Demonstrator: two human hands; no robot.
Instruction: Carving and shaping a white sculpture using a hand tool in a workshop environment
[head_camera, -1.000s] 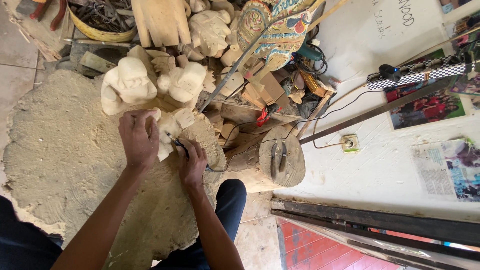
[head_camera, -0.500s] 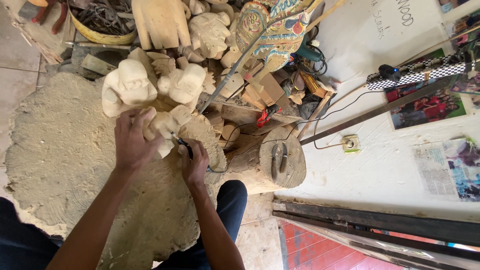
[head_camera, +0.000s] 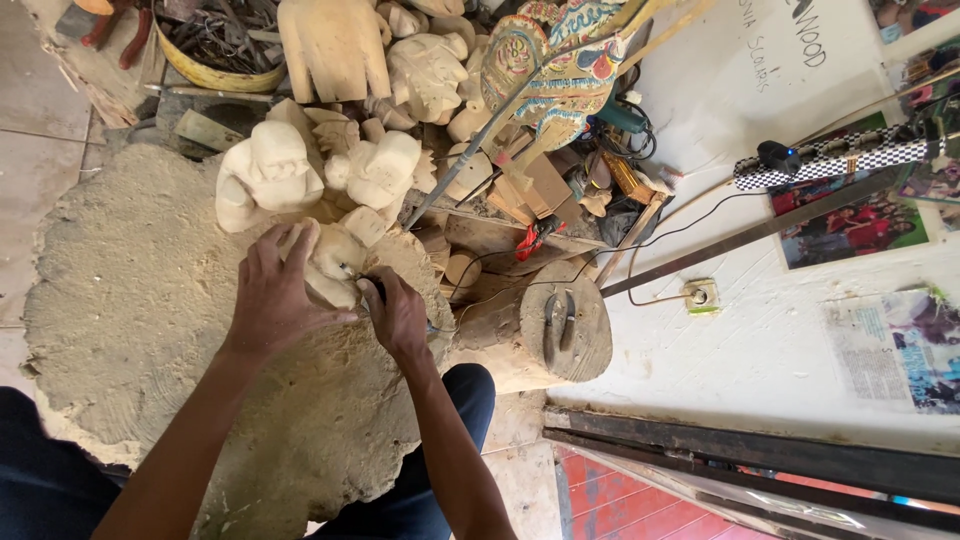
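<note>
A broad, rough slab of tree trunk lies under both hands and serves as the work surface; its near edge is cut off by the person's dark trousers. Beyond the hands, pale unfinished wooden figures stand crowded together, with a painted carving above them (its top runs out of the frame). To the right of the hands sits a small round stump with a pair of pliers lying on top.

Further beyond the hands, to the left, a yellow-rimmed basin holds a dark tangle of metal tools, too jumbled to tell apart.

The left hand lies spread over a small pale carving, fingers gripping it against the slab. The right hand, just beside it, is closed around a slim tool whose tip meets the carving; most of the tool is hidden inside the fist, so its kind cannot be told.
</note>
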